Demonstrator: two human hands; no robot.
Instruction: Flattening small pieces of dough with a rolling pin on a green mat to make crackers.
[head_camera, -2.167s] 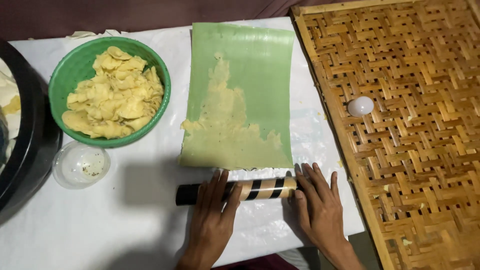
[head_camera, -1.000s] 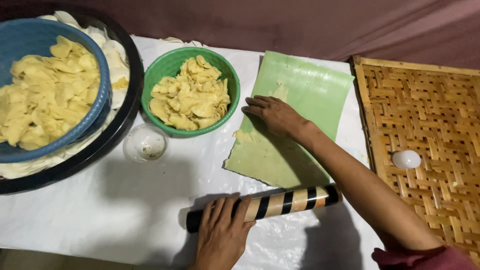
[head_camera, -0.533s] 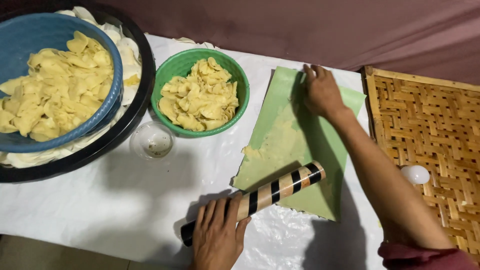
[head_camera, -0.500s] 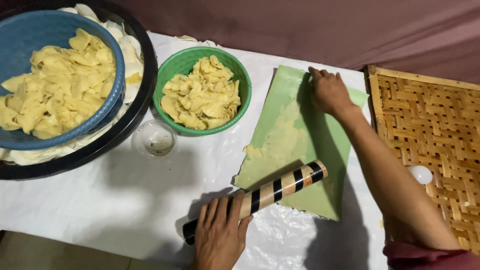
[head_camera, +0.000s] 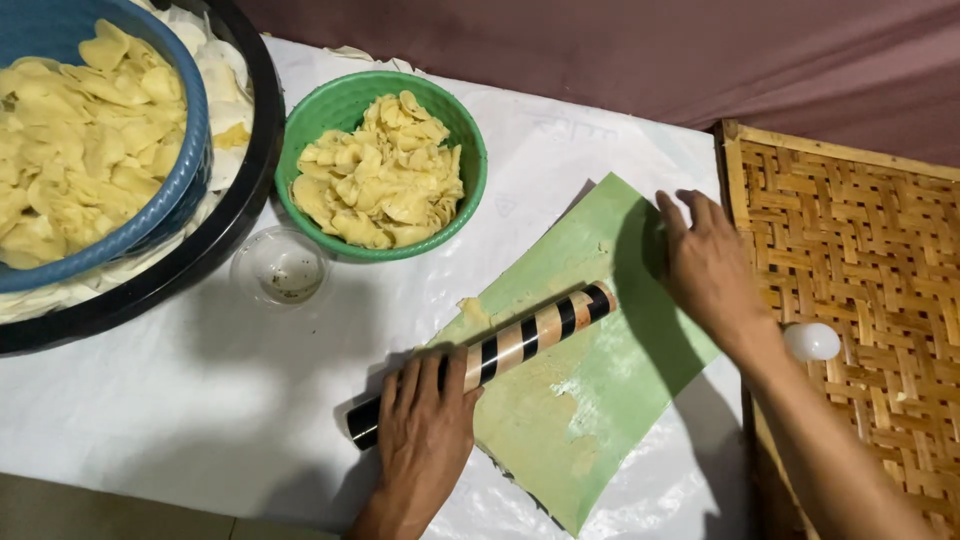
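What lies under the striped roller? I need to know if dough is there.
The striped roller lies across a green sheet smeared with pale dough; directly beneath is hidden.

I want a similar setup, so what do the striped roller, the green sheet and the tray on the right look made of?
Roller: smooth, glossy, likely plastic-wrapped. Green sheet: thin, flat, probably plastic. Tray: woven bamboo strips, matte.

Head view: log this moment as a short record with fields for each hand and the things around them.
left hand: palm down on the striped roller
right hand: flat on the green sheet, near its far edge
roller: lies across the sheet, over thin yellow dough
green bowl: holds yellow dough pieces
blue bowl: more pieces, inside a black basin
small clear cup: beside the green bowl
woven tray: carries a white ball
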